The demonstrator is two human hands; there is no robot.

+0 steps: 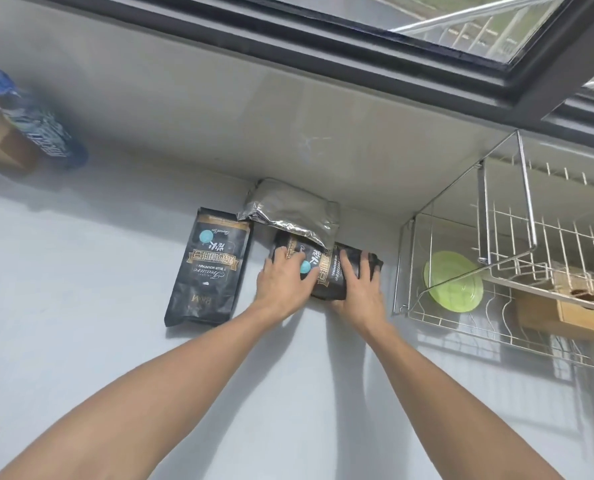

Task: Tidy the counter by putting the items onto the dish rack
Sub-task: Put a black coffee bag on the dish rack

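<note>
Counter [81, 271] layout, far left: a blurred blue-labelled bottle [42, 129] leans beside a brown box [4, 150], both well apart from the working area and too blurred to identify further.

Centre left: one black coffee bag [209, 268] lies flat on the counter, untouched, just beside a silver foil bag [288, 211] that rests against the wall. The foil bag's lower edge overlaps the top of a second black coffee bag [326, 271], so that bag probably has to be drawn out from under the foil, not lifted straight up.

Centre: left hand [285, 282] lies on the second bag's left portion, fingers spread flat across its face. Right hand [359, 285] covers the bag's right end, fingers curled over the far edge. Both hands press the bag between them; whether it has left the counter cannot be told. A two-handed hold suits a soft, filled pouch that would sag if held at one end.

Right: wire dish rack [410, 271] stands just beside the held bag. It contains a green plate [453, 280] set on edge in the lower tier and a wooden box [565, 306] further right. Open lower space near the plate appears the likeliest placement point, judging by proximity.
</note>
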